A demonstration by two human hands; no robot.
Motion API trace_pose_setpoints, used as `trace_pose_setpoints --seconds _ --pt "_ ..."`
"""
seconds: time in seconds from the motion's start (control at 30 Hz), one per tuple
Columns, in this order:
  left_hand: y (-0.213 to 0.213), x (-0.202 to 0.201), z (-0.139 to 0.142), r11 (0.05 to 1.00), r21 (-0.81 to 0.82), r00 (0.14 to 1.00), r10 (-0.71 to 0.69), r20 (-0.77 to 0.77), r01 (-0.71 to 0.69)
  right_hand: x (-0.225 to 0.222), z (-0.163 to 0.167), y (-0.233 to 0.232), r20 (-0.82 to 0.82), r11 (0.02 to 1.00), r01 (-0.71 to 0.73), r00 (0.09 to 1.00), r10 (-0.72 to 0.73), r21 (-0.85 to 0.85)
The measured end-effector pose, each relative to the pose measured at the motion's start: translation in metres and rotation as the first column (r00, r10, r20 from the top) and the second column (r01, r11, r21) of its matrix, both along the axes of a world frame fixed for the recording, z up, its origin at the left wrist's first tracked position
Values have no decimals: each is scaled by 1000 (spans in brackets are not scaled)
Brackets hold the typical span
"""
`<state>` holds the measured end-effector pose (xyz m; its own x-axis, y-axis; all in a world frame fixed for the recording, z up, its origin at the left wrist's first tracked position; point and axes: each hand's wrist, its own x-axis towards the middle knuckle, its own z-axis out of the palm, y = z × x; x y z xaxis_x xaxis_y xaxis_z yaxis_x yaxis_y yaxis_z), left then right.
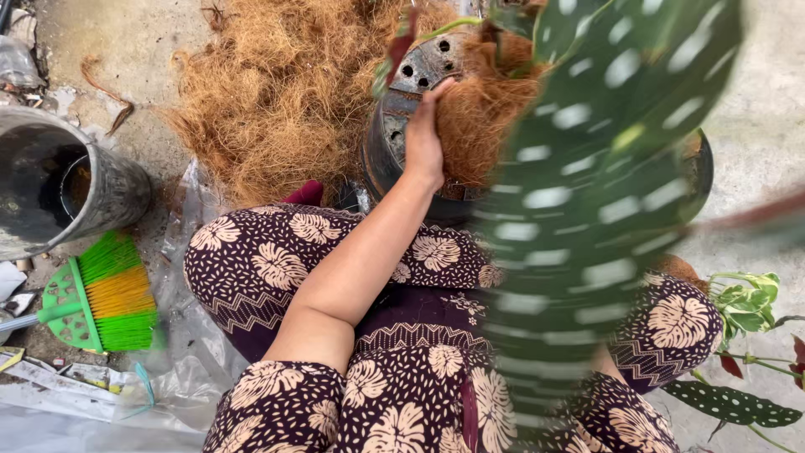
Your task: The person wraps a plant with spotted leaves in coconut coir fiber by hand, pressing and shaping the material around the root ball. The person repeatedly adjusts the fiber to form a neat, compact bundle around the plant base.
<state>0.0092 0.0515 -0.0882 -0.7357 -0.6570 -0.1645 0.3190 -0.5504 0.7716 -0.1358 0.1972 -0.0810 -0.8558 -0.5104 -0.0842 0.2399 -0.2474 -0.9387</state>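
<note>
Left hand grips black pot | tipped, base facing camera

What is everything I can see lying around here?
Black plastic pot: one, dark with holes, tilted, top centre.
Coconut fibre pile: one, brown, on the ground at top left; more fibre at the pot.
Spotted leaf: one, dark green with white spots, blurred, close to the camera at right.
Grey bucket: one, left edge.
Hand broom: one, green and orange bristles, lower left.
Clear plastic sheet: one, under the knees.
Small plants: a few, green and red leaves, right edge.
Left hand: one, its grip on the pot rim.
Right hand: hidden behind the leaf.
</note>
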Motion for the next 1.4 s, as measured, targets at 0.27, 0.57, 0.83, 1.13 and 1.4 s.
trace_pose_setpoints --seconds 0.27,0.57,0.83,1.13,1.4 --pt "9 -24 -30 977 -180 993 120 18 -115 1 -12 10 372 941 -134 894 250 -309" --pt "-5 -41 -38 990 92 992 102 79 -109 14 -10 -5 355 980 -84 924 144 -180" --pt "-8 -25 -8 999 3 997 -33 70 33 9 6 -9 278 995 -101 956 94 12" --pt "-25 -11 5 836 446 943 -324 -71 321 25 30 -18 131 985 -135 980 148 -108" --pt "-31 -5 -11 827 439 936 -293 -196 351 54 22 -26 -67 984 -44 997 33 -171"
